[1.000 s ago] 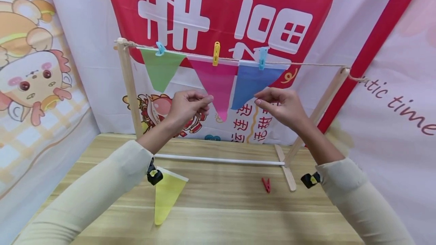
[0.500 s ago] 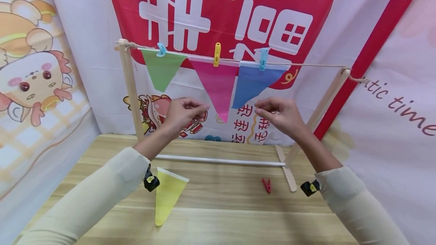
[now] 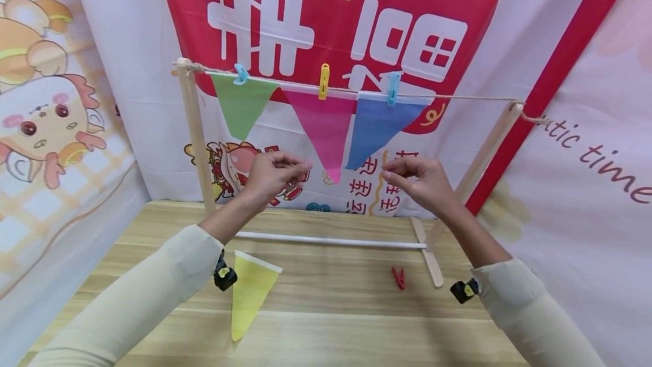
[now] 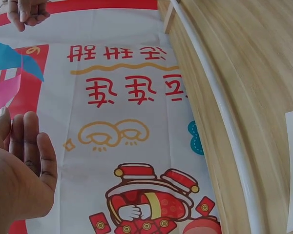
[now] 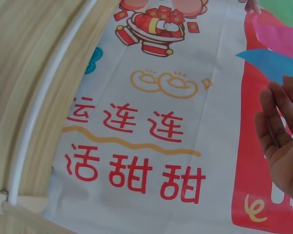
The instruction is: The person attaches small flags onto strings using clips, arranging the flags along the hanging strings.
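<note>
In the head view a green pennant, a pink pennant and a blue pennant hang side by side from a string. Two blue clothespins and a yellow clothespin clip them there. My left hand, fingers loosely bent, hovers left of the pink pennant's tip and holds nothing. To the right of the blue pennant's lower tip, my right hand hangs in the air with relaxed fingers, also without anything in it. On the wooden table lie a yellow pennant and a red clothespin.
Two wooden posts carry the string, and a white rod joins them low down. The right post stands on a flat wooden foot. Printed cloth hangs behind and at both sides of the table.
Both hands have come down a little. The left fingers have moved from the pink pennant's edge to the left of it, and the right fingers have dropped away from the blue pennant.
</note>
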`<move>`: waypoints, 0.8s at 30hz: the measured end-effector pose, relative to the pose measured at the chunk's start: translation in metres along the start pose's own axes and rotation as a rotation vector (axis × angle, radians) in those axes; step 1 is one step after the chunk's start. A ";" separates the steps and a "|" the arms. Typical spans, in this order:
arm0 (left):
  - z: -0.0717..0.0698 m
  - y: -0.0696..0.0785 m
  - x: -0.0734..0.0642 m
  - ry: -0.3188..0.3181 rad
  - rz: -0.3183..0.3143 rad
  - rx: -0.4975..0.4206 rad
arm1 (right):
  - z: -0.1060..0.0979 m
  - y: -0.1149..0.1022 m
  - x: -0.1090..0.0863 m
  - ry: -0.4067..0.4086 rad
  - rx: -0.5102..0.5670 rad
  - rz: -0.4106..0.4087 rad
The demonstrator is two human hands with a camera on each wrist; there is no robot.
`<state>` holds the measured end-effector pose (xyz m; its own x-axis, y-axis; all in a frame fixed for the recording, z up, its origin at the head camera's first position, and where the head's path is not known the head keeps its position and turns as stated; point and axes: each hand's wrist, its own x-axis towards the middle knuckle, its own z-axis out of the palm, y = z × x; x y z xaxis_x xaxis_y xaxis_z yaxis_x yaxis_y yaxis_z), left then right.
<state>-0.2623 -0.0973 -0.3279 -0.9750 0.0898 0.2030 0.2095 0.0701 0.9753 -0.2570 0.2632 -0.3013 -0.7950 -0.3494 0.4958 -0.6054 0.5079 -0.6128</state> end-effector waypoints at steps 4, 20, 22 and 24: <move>-0.003 -0.005 -0.001 0.005 -0.001 0.020 | 0.002 0.003 -0.005 -0.014 -0.003 0.021; -0.020 -0.028 -0.009 0.014 -0.101 0.123 | 0.008 0.019 -0.019 -0.033 -0.011 0.071; -0.023 -0.031 -0.010 0.012 -0.109 0.125 | 0.010 0.023 -0.022 -0.040 -0.010 0.083; -0.026 -0.035 -0.012 0.009 -0.114 0.122 | 0.013 0.026 -0.025 -0.047 -0.006 0.099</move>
<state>-0.2600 -0.1269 -0.3621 -0.9936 0.0651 0.0925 0.1038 0.1996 0.9744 -0.2531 0.2748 -0.3380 -0.8521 -0.3339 0.4030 -0.5234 0.5464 -0.6538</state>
